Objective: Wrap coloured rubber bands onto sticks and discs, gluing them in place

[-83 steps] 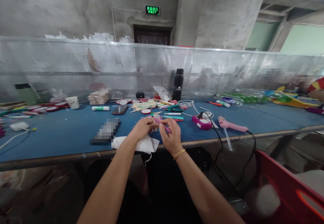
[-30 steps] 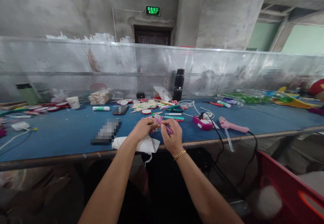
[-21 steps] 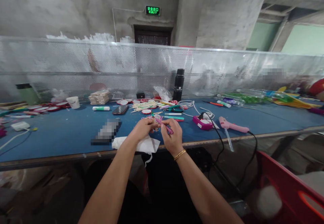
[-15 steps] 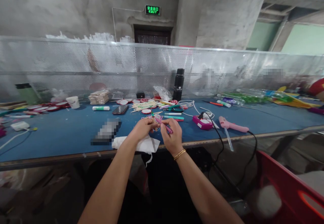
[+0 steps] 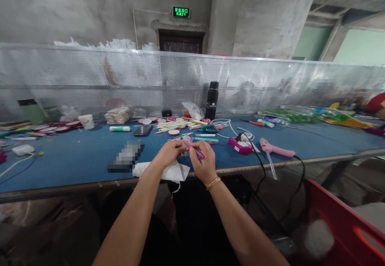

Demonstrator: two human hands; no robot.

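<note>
A pink-purple marker pen (image 5: pixel 194 150) is gripped in my right hand (image 5: pixel 206 161), its tip slanting up and left toward my left fingers. My left hand (image 5: pixel 171 152) is closed in a pinch around something small, close to the pen's tip; the fingers hide what it is. A small green bit shows just above those fingertips. Under my left wrist lies a white cloth or tissue (image 5: pixel 177 172) at the table's front edge. Just beyond both hands is a tangle of thin pinkish strands (image 5: pixel 190 139), with more markers (image 5: pixel 206 140) to its right.
Thin wooden sticks (image 5: pixel 168 125) and red-rimmed round pieces (image 5: pixel 173 132) lie behind my hands. A black bottle (image 5: pixel 212 101) stands against the perforated metal screen. To the right are a purple power box (image 5: pixel 240 146) and a pink glue gun (image 5: pixel 276 149) with cords. A blurred-out flat object (image 5: pixel 128 156) lies left.
The marker pen has shifted very slightly up and left in my right hand. My left hand and the things on the table look the same.
</note>
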